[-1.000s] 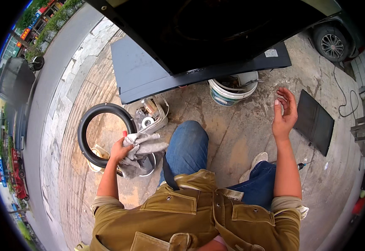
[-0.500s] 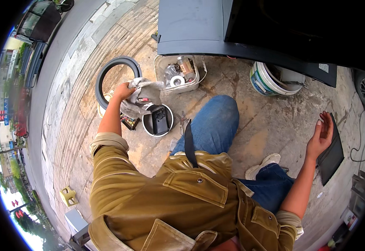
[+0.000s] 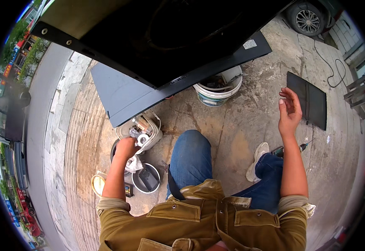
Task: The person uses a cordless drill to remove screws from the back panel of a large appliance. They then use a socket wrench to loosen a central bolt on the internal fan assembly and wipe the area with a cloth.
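Observation:
My left hand is closed, with a crumpled pale grey rag hanging just below its fingers. The rag hangs by the rim of a small white round bucket that holds a black plastic part. Right behind this hand stands a white plastic bin with a tape roll, a jar and bags in it. A black ring is mostly hidden behind the hand. My right hand is raised, its fingers apart and slightly curled, holding nothing. Beyond it lies a flat black panel.
A large dark cabinet-like body with a grey panel overhangs the far side. Under its edge stands a white bucket of tools. A power drill lies by my shoe. A cable and a car wheel are at far right.
My view has turned to the right, so the bins and the grey panel sit lower and further left. The rag is bunched lower under my left hand. My right hand stays raised.

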`<state>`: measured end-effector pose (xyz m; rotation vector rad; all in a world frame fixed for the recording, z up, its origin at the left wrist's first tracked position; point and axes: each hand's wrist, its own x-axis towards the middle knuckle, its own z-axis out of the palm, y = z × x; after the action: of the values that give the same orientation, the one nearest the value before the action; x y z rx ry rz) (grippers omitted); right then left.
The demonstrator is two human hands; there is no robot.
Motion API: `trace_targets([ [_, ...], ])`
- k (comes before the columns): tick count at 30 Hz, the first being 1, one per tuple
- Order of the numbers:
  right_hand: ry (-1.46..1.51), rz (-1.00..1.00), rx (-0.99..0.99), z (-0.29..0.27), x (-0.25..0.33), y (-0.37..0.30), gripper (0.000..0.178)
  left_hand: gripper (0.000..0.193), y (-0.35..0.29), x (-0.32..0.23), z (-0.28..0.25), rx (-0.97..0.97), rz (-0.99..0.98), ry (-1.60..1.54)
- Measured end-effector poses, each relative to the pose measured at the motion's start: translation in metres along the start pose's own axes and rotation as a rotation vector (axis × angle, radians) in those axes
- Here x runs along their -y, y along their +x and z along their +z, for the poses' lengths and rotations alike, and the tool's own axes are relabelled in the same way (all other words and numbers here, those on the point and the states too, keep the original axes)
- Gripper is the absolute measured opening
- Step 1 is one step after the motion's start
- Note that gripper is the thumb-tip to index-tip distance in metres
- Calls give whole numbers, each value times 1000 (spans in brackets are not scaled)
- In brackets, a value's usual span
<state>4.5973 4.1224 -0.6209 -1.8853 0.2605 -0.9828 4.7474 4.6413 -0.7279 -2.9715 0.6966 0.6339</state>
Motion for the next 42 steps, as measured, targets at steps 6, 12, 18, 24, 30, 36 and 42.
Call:
trace_targets([
  [6, 249, 160, -89, -22, 67, -49, 38, 28, 48, -186, -83, -303, 746, -218],
  [12, 399, 286, -159, -29, 23, -53, 37, 30, 98, -363, -104, -212, 1172, -192],
  [18, 578, 534, -301, -17, -33, -38, 36, 27, 168, -471, -110, -46, 1124, -6],
  [24, 362, 719, -400, -26, -74, -51, 35, 26, 171, -485, -82, 172, 900, 91],
  [30, 294, 805, -309, -36, -72, -104, 36, 30, 63, -398, -79, 480, 670, -27],
  [36, 133, 846, -316, -121, -2, -145, 40, 33, -88, -241, -134, 633, 185, -136],
  [42, -218, 1108, -675, -336, 134, -205, 39, 28, -176, -174, -188, 611, -35, -157],
])
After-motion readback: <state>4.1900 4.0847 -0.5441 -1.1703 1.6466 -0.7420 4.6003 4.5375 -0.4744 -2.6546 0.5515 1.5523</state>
